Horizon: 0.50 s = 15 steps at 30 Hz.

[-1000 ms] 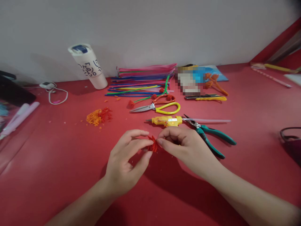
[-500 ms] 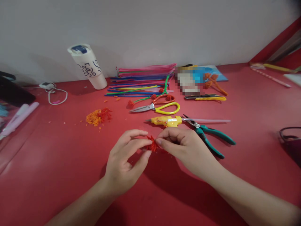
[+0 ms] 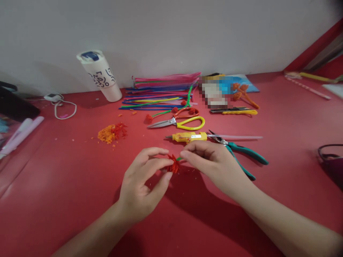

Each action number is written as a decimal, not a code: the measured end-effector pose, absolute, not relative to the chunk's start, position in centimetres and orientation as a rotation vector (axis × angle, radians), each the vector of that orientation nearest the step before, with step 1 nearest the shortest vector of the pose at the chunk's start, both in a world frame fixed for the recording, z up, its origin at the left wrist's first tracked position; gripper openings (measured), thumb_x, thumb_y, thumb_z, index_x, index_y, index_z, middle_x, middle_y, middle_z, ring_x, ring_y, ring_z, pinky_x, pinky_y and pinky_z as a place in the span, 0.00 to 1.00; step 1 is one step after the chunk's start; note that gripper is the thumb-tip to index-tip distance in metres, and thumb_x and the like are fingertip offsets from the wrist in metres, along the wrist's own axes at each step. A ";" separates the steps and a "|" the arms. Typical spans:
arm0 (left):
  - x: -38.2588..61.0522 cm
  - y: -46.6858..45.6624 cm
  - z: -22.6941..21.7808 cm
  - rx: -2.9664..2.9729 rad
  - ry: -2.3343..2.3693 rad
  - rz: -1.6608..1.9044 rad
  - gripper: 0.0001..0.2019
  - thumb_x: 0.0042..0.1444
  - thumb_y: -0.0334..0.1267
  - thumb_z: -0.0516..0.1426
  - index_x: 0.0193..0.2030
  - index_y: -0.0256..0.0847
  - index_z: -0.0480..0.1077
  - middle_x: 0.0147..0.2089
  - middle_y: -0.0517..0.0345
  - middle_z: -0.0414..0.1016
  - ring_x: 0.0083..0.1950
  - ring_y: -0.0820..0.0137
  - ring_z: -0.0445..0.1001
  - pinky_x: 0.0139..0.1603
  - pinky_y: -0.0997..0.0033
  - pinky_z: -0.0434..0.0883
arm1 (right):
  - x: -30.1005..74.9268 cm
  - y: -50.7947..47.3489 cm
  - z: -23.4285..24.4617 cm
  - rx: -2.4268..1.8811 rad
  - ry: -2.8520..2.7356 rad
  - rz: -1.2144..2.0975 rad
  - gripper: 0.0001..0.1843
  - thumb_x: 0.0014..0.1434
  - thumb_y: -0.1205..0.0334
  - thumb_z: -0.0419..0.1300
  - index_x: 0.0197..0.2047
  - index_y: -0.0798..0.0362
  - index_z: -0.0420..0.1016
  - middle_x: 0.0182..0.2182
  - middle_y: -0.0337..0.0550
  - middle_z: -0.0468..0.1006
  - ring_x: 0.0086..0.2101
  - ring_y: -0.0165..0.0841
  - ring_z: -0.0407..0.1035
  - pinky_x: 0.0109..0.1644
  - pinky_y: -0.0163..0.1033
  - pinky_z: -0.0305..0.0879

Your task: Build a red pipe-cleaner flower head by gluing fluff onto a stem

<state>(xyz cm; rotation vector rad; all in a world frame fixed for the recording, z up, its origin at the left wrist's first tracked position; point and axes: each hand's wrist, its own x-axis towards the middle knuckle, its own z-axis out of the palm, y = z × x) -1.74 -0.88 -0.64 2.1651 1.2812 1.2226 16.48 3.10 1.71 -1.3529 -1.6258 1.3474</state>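
A small red pipe-cleaner flower [image 3: 173,165] is held just above the red table, between both hands. My left hand [image 3: 143,185] pinches it from the left with thumb and fingertips. My right hand [image 3: 211,162] is closed on its right side, where a short bit of green stem shows under the fingers. Just beyond my right hand lie a yellow glue gun [image 3: 190,137] and green-handled pliers [image 3: 241,153].
Yellow-handled scissors [image 3: 179,122] and a stack of coloured pipe cleaners [image 3: 160,94] lie further back. A pile of orange and red trimmings [image 3: 111,132] sits to the left. A white paper cup [image 3: 100,75] leans on the wall. A charger cable [image 3: 60,105] lies at far left.
My right hand has shifted slightly up and to the right at the flower, and a bit of green stem now shows. The left hand has stayed put.
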 end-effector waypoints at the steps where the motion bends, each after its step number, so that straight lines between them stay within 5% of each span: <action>1: -1.8 -0.9 -0.6 2.172 1.278 1.213 0.11 0.53 0.24 0.57 0.42 0.38 0.73 0.47 0.51 0.72 0.48 0.70 0.73 0.48 0.73 0.72 | 16.6 3.2 1.7 -1.363 -1.616 1.329 0.13 0.53 0.53 0.56 0.25 0.53 0.69 0.20 0.34 0.63 0.21 0.26 0.54 0.24 0.34 0.49; 7: -1.7 -1.0 -0.5 2.240 1.193 1.222 0.12 0.52 0.23 0.56 0.43 0.38 0.72 0.48 0.49 0.71 0.48 0.69 0.73 0.50 0.69 0.71 | 16.5 3.2 1.6 -1.421 -1.690 1.353 0.12 0.51 0.54 0.59 0.30 0.54 0.75 0.20 0.35 0.66 0.21 0.26 0.54 0.24 0.34 0.49; 15: -1.6 -1.0 -0.5 2.223 1.190 1.202 0.13 0.52 0.24 0.57 0.43 0.39 0.72 0.49 0.48 0.71 0.47 0.67 0.73 0.49 0.67 0.71 | 16.6 3.1 1.6 -1.238 -1.461 1.440 0.08 0.54 0.62 0.55 0.24 0.51 0.64 0.17 0.30 0.57 0.19 0.24 0.50 0.23 0.33 0.48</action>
